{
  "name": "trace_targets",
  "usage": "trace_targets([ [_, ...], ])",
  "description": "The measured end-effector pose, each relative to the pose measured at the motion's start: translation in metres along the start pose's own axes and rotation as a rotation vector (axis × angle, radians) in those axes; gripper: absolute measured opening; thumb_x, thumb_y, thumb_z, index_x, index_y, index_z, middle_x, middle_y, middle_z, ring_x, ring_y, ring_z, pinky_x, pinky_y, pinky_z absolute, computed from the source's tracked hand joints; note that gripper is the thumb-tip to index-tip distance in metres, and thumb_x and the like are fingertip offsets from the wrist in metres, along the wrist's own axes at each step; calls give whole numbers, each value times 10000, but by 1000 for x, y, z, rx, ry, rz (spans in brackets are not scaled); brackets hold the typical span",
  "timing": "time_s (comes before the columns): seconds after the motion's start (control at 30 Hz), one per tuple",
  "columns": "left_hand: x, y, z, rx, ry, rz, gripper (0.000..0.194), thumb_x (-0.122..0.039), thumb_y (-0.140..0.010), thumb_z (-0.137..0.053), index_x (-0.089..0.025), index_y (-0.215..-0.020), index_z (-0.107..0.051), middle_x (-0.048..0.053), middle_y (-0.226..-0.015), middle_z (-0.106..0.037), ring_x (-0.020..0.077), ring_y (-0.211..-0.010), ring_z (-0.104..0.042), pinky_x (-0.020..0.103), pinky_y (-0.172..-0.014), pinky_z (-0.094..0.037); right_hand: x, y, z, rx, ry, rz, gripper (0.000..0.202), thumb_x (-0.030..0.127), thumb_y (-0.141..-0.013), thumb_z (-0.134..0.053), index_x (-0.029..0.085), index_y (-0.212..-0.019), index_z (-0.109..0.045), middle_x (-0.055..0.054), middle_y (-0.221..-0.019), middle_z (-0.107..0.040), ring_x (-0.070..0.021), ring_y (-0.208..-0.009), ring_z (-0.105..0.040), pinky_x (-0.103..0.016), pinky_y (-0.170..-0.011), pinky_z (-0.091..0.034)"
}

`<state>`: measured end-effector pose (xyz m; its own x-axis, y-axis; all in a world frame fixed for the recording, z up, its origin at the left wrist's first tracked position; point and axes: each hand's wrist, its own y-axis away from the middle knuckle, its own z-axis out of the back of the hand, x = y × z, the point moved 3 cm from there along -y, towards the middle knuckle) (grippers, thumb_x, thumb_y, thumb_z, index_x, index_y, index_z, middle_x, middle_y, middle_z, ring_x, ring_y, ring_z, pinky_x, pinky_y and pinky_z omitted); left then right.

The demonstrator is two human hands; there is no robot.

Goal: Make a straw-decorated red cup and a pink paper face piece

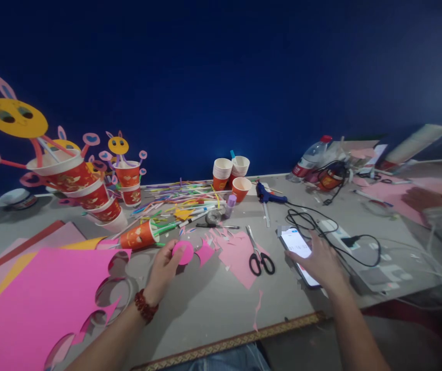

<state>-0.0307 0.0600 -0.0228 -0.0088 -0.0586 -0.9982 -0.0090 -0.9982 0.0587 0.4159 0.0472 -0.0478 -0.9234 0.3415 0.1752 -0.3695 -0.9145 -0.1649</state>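
Between the fingers of my left hand [163, 270] is a bright pink paper circle [183, 253], held above the grey table. My right hand [323, 260] is over a smartphone [295, 242] with a lit screen, thumb and fingers spread apart across it. The thumb lies over the screen; whether it presses the glass I cannot tell. Black-handled scissors [259, 260] lie with blades spread a little on a light pink paper sheet [238, 257], left of the phone. A bright pink offcut [205, 251] rests just right of the circle.
Colored paper sheets [43, 304] and a tape roll [122, 293] lie at left. Behind stand cup figures [66, 172], drinking straws [178, 193] and stacked paper cups [221, 170]. A blue glue gun [269, 195], its cable [309, 219] and another person's hand [422, 198] are at right.
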Motion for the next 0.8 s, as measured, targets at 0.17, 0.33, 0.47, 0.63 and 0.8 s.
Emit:
trace_targets([
  [0.17,3,0,1,2,8,16,371,-534,-820,-677,-198,-729,-548,-54,-643,-468,110,-560,-441,191,-486,-401,0,-1,0,26,7,-5,924,657,-736,-608,81,-1429,-404,-217,-1179,-677,-415,-1173,-597,-493,-983,-435],
  [0.33,7,0,0,11,26,38,371,-542,-842,-656,-199,-759,-544,-58,-645,-464,105,-546,-444,187,-476,-409,1,0,0,19,12,-5,915,650,-738,-614,71,-1420,-424,-219,-1173,-678,-415,-1168,-600,-481,-967,-452],
  [0.47,9,0,0,15,38,35,346,-505,-828,-676,-192,-762,-547,-51,-661,-490,99,-559,-455,180,-488,-412,-3,1,-2,12,4,-17,950,693,-755,-590,81,-1454,-397,-220,-1203,-669,-420,-1155,-608,-486,-937,-472],
  [0.63,9,-2,0,19,43,41,358,-515,-808,-685,-185,-761,-554,-45,-662,-504,98,-555,-458,186,-490,-423,-2,3,0,17,18,-2,956,730,-762,-563,85,-1449,-409,-224,-1208,-669,-428,-1143,-613,-506,-941,-470],
  [0.8,7,-2,-3,31,56,43,406,-555,-796,-696,-185,-741,-536,-50,-633,-500,96,-531,-468,189,-474,-422,18,12,17,-57,113,30,914,769,-806,-472,78,-1405,-483,-265,-1256,-632,-470,-1123,-604,-566,-912,-473],
])
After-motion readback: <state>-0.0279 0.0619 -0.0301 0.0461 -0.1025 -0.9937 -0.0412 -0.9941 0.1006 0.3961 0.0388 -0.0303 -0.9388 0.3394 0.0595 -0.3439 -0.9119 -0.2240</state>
